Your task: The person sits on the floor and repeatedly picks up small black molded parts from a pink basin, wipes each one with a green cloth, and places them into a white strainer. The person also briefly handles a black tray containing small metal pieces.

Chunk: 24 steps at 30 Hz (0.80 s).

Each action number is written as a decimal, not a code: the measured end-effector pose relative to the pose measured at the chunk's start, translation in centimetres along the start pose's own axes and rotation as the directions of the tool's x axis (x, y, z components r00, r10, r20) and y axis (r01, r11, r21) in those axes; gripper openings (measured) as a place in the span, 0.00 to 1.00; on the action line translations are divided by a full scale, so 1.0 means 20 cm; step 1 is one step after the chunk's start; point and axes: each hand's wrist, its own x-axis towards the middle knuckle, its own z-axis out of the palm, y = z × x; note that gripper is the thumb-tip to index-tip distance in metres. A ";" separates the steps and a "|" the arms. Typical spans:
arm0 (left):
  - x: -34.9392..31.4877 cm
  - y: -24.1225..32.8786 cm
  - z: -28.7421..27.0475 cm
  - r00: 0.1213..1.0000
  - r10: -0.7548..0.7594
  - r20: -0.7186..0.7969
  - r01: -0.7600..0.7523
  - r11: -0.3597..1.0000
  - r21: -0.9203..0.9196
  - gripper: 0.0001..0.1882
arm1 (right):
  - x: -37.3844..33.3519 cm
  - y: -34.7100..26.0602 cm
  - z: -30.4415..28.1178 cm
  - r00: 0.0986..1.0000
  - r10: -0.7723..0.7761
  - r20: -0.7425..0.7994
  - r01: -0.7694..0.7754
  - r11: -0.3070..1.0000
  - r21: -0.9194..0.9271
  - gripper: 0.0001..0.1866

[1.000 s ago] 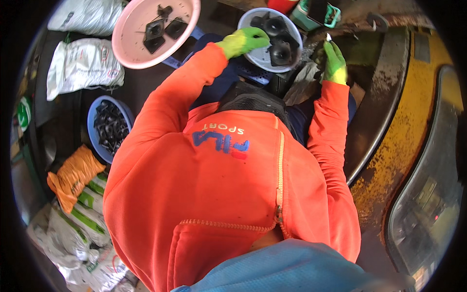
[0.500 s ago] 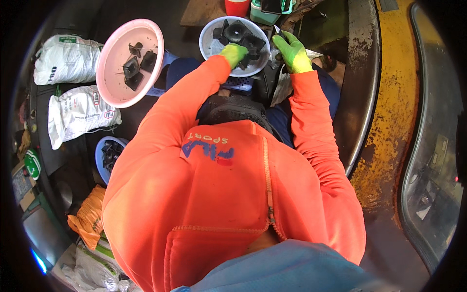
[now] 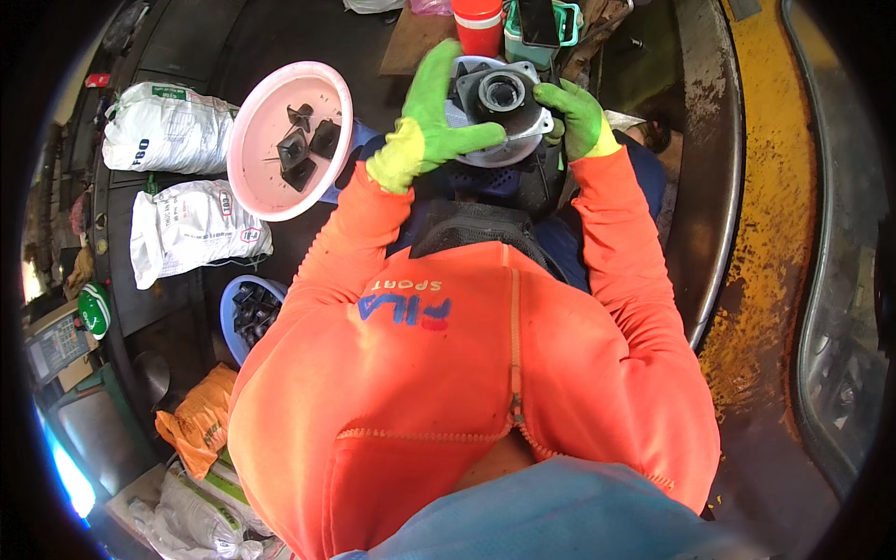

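Note:
A black molded part (image 3: 507, 97), with a square flange and a round raised collar, is held up over a pale bowl (image 3: 493, 159). My right hand (image 3: 581, 119), in a green and yellow glove, grips its right edge between thumb and fingers. My left hand (image 3: 429, 126), gloved alike, is spread wide at the part's left side, its thumb stretched along the lower edge. Whether it touches the part, I cannot tell. More dark pieces in the bowl are mostly hidden behind the held one. No blade shows in my right hand now.
To the left, a pink basin (image 3: 241, 159) holds several black pieces (image 3: 294, 147). Two white sacks (image 3: 173, 129) lie beyond it, and a blue basin (image 3: 231, 322) of black parts sits below. At the top stand a red container (image 3: 478, 33) and a green basket (image 3: 532, 49).
My left hand has come out of the bowl and spread open. The black part has been lifted, and my right hand has closed on its edge. The whole view has shifted slightly.

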 end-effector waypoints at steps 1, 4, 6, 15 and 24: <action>0.03 0.02 -0.02 0.987 0.145 0.073 -0.154 0.977 0.147 0.43 | 0.00 0.00 0.00 0.997 0.032 0.072 -0.031 1.000 -0.003 0.15; 0.09 0.07 -0.01 0.880 0.438 0.183 -0.474 0.784 0.401 0.34 | -0.01 0.01 0.01 0.988 0.052 0.146 -0.059 0.997 0.047 0.18; 0.11 0.11 -0.02 0.922 0.383 0.052 -0.378 0.866 0.326 0.29 | -0.02 0.01 0.04 0.962 -0.070 0.262 0.021 0.982 0.186 0.20; 0.08 0.28 0.08 0.988 -0.045 -0.146 -0.004 0.948 -0.318 0.29 | -0.01 0.21 0.13 0.722 -0.649 0.239 0.691 0.682 -0.238 0.26; 0.05 0.34 0.20 0.978 0.014 -0.209 -0.053 0.982 -0.182 0.27 | 0.00 0.21 0.18 0.701 -0.696 0.156 0.678 0.581 -0.451 0.24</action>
